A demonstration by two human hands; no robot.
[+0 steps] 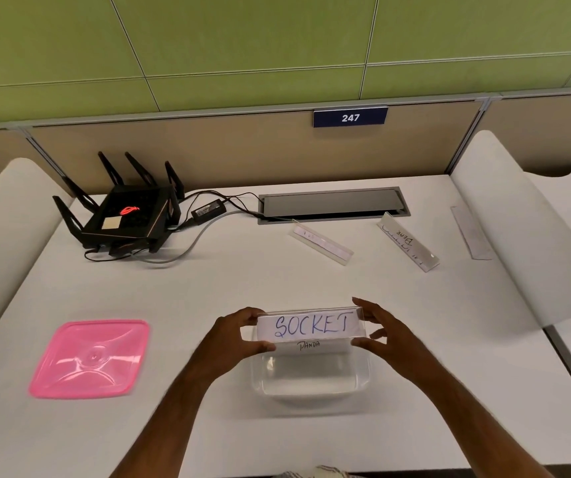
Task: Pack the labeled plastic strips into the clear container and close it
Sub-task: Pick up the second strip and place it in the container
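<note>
A clear plastic strip labeled "SOCKET" (311,325) is held level over the far rim of the clear container (311,388). My left hand (234,339) pinches its left end and my right hand (385,334) pinches its right end. Behind and below it, a strip marked "PANDA" (309,345) leans inside the container. The pink lid (90,358) lies flat on the desk to the left. Three more strips lie farther back: one (322,242) in the middle, one marked "BEAR" (410,241) to its right, and one (471,232) at the far right.
A black router with antennas (123,212) and its power brick (208,211) with cables sit at the back left. A grey cable hatch (332,204) is set into the desk at the back. White curved dividers (518,215) flank both sides of the desk.
</note>
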